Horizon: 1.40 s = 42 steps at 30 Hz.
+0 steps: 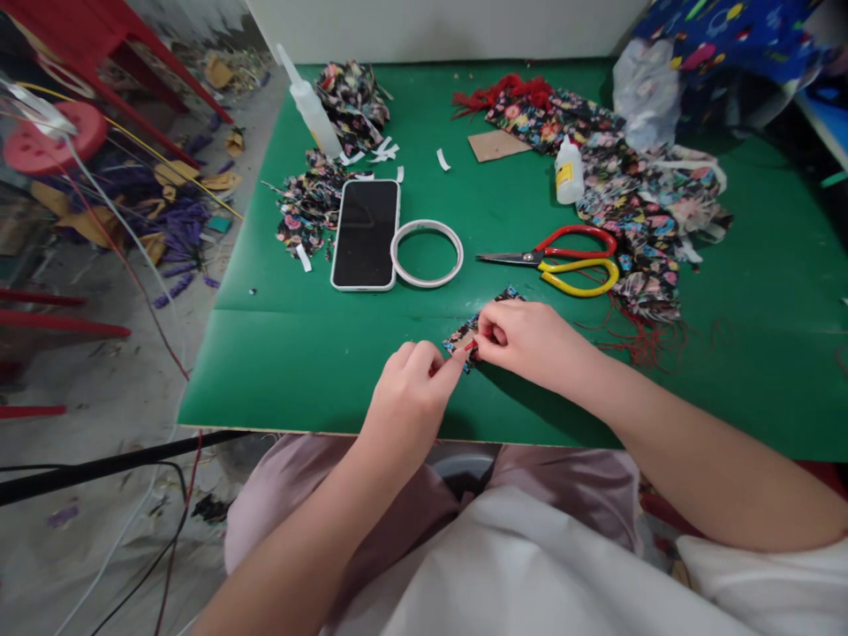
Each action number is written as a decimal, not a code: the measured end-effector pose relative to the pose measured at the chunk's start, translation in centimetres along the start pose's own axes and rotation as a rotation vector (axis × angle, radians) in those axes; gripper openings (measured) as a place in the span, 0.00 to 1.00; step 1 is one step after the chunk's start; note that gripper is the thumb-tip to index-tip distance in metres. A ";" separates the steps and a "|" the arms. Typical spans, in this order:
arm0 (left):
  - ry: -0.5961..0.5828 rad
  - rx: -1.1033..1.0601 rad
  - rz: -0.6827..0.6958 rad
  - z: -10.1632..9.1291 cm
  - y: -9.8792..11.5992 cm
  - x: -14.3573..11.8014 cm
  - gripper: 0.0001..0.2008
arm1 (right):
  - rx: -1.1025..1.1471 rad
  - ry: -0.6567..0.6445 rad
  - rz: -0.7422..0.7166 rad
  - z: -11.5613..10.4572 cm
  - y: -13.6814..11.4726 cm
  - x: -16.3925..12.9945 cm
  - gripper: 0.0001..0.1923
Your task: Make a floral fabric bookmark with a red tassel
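A small strip of dark floral fabric (511, 293), with a brown card-like patch showing on it, lies between my hands near the table's front edge. My left hand (416, 389) is closed, its thumb and forefinger pinching the near left end. My right hand (523, 340) pinches the same piece from above and covers much of it. A short bit of red cord (470, 344) shows between the fingertips; which hand grips it I cannot tell. Just beyond lie scissors (576, 261) with one red and one yellow handle, and a roll of white tape (459, 256).
On the green table (298, 371) lie a phone (366, 234), a tall glue bottle (311, 110) and a small glue bottle (568, 172). Floral fabric pieces (636, 212) are heaped right, others left. Brown card (498, 147) and red threads (653, 344) lie about. A red stool (56, 137) stands left.
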<state>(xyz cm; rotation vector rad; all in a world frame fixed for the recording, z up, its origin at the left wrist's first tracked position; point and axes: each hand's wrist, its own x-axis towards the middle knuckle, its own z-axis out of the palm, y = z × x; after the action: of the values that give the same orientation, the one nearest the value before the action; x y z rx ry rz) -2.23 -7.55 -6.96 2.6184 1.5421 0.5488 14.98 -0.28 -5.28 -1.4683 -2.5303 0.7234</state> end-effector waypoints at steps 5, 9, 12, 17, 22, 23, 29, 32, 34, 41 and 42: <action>-0.007 0.006 0.000 0.0 0.0 0.1 0.15 | 0.009 0.002 -0.002 0.1 0.1 0.1 0.03; -0.006 0.000 0.003 0.0 0.0 0.1 0.15 | 0.025 -0.004 0.002 -0.1 0.1 0.1 0.04; -0.014 -0.004 -0.007 0.0 0.0 0.0 0.15 | 0.045 -0.024 0.006 -0.2 0.3 0.2 0.05; -0.024 -0.009 -0.013 0.1 0.0 0.0 0.15 | 0.075 -0.033 -0.003 -0.3 0.5 0.3 0.05; -0.020 -0.012 -0.017 0.2 -0.1 0.0 0.15 | 0.027 -0.006 -0.013 0.0 0.5 0.3 0.04; -0.020 -0.011 -0.017 0.2 -0.1 0.0 0.15 | 0.020 -0.001 -0.015 0.0 0.4 0.3 0.04; -0.017 -0.010 -0.016 0.1 0.0 0.0 0.14 | 0.047 -0.050 0.009 -0.5 0.3 0.4 0.05; -0.008 -0.010 -0.013 0.2 0.0 0.0 0.14 | 0.079 -0.071 0.028 -0.7 0.3 0.5 0.06; 0.001 -0.011 -0.011 0.2 0.0 0.0 0.14 | 0.083 -0.074 0.028 -0.8 0.4 0.5 0.05; 0.007 -0.009 -0.009 0.2 0.0 0.1 0.14 | 0.046 -0.055 0.000 -0.5 0.4 0.5 0.05; 0.005 -0.010 -0.008 0.2 0.0 0.1 0.14 | 0.044 -0.054 -0.007 -0.5 0.4 0.5 0.05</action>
<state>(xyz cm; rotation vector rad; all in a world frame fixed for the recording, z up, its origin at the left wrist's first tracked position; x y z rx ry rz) -2.17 -7.45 -7.12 2.6046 1.5466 0.5613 15.16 0.45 -5.09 -1.4447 -2.5402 0.8232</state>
